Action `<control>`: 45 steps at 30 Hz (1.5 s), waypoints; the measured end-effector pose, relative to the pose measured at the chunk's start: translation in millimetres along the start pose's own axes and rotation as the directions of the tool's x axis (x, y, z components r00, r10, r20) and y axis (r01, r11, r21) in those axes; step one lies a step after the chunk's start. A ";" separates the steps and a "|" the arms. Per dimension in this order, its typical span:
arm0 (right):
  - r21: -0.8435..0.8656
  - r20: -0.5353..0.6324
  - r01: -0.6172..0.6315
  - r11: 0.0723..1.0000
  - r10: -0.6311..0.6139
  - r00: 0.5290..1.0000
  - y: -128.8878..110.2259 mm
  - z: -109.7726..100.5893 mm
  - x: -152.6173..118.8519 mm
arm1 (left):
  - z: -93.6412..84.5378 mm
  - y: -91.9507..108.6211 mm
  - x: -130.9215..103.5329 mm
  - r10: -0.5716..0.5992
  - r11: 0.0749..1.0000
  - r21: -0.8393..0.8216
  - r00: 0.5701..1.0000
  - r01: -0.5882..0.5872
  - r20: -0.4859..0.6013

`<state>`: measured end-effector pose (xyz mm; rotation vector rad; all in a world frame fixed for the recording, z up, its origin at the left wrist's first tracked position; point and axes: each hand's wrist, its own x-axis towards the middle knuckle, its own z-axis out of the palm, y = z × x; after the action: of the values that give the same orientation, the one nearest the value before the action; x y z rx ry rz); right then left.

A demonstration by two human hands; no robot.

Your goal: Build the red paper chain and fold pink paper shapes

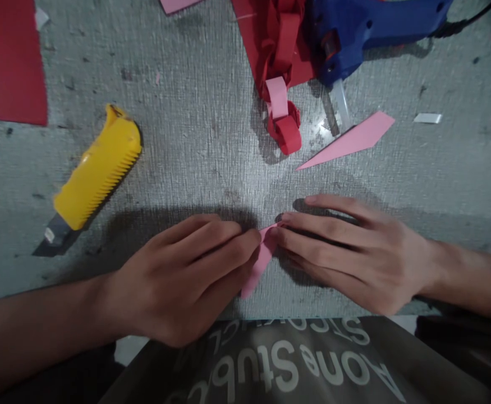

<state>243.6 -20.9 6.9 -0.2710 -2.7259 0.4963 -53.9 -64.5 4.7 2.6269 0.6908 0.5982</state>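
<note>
A small folded piece of pink paper (260,264) is held between my two hands near the table's front edge. My left hand (190,269) pinches its left side, the fingertips closed together on it. The fingertips of my right hand (342,247) press on its upper right end, with the index finger stretched out above. Beyond my right hand lies a flat pink paper piece (352,139) with a long pointed end. A chain of red paper loops (287,132) with one pink loop (278,95) lies farther back.
A yellow box cutter (100,168) lies at the left. At the back right is a blue glue gun (380,25) with a clear glue stick and a cord. Red paper (13,62) lies at the far left, and a white scrap (427,118) at the right.
</note>
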 end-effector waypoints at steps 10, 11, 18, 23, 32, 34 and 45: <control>-0.024 0.007 0.008 1.000 -0.008 1.000 0.9 -0.4 0.9 | 1.7 0.7 -2.0 0.003 0.999 0.052 1.000 -0.003 -0.004; -0.027 0.006 0.008 1.000 -0.008 1.000 0.9 -0.3 0.9 | 2.3 1.1 -2.6 -0.003 0.999 0.041 1.000 0.003 -0.004; -0.030 0.012 0.009 1.000 -0.009 1.000 -1.5 0.0 0.8 | 1.9 3.8 -4.0 0.024 1.000 -0.001 0.998 -0.024 0.051; -0.037 0.008 0.021 0.999 -0.021 1.000 -0.8 0.8 0.6 | 0.5 4.5 -3.9 0.031 0.999 0.021 0.998 -0.033 0.059; -0.041 0.026 0.010 0.999 -0.009 1.000 -0.1 -1.0 1.3 | 2.7 3.5 -1.1 0.042 0.999 0.021 0.999 -0.043 0.015; -0.043 0.018 0.010 0.999 -0.009 1.000 0.1 -0.9 1.1 | 2.2 2.8 0.9 0.044 0.998 0.033 0.999 -0.045 0.018; -0.046 0.044 -0.015 0.999 0.017 0.999 -1.0 -3.0 0.7 | 7.2 -1.0 5.6 0.003 0.995 0.098 0.999 -0.008 0.047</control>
<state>244.0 -20.7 10.1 -0.2977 -2.7835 0.4498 -46.4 -62.3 -0.1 2.7247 0.7158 0.5146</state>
